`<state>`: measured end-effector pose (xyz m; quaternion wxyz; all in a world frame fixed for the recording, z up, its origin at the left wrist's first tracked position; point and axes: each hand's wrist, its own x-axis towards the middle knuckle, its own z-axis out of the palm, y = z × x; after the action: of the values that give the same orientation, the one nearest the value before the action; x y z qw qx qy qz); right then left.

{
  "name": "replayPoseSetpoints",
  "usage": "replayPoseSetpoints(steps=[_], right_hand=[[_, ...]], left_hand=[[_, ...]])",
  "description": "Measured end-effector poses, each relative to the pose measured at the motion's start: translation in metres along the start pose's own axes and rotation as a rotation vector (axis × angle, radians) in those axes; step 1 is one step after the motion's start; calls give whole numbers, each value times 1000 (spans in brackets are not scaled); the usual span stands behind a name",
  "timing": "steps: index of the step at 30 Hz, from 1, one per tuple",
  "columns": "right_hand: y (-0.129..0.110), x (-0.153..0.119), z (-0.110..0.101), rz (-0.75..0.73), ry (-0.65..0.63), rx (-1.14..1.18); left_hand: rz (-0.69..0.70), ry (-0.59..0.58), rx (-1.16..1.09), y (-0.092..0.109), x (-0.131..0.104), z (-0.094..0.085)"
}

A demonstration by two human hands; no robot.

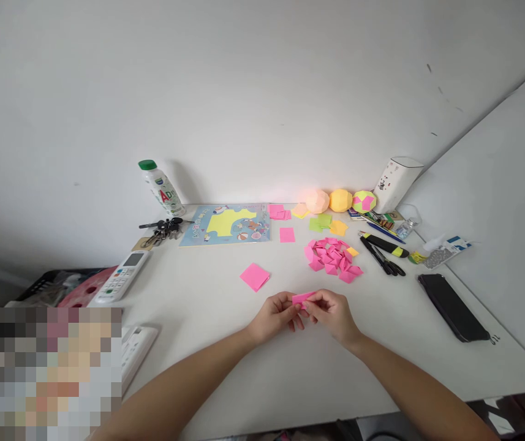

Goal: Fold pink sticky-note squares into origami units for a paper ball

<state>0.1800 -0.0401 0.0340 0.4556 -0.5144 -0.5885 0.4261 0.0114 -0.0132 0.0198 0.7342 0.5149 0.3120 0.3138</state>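
Left hand [274, 313] and right hand [334, 313] both pinching folded pink paper [304, 297], lower centre of frame. Looks mid-fold; next crease likely calls for aligned edges, firm fingertip pressure. Pink folded pieces [331, 257] heaped right of centre.

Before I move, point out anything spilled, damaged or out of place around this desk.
Only minor things: one orange piece sits at the edge of the pile of pink folded papers, breaking its colour, and dark scuffs mark the otherwise plain wall at upper right. I see no spill.
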Motion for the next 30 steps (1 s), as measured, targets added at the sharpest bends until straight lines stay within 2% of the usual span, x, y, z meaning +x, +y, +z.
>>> replayPoseSetpoints(steps=[15, 20, 23, 27, 30], right_hand=[[1, 0, 1, 7, 0, 16], [4, 3, -2, 67, -71, 175], [5, 6, -3, 157, -124, 269], [5, 8, -4, 253, -225, 280], [6, 8, -4, 270, -226, 272]], left_hand=[[2, -9, 3, -2, 0, 0], [-1, 13, -27, -1, 0, -1], [7, 25, -63, -2, 0, -3], [7, 32, -72, -3, 0, -4], [-5, 35, -73, -2, 0, -4]])
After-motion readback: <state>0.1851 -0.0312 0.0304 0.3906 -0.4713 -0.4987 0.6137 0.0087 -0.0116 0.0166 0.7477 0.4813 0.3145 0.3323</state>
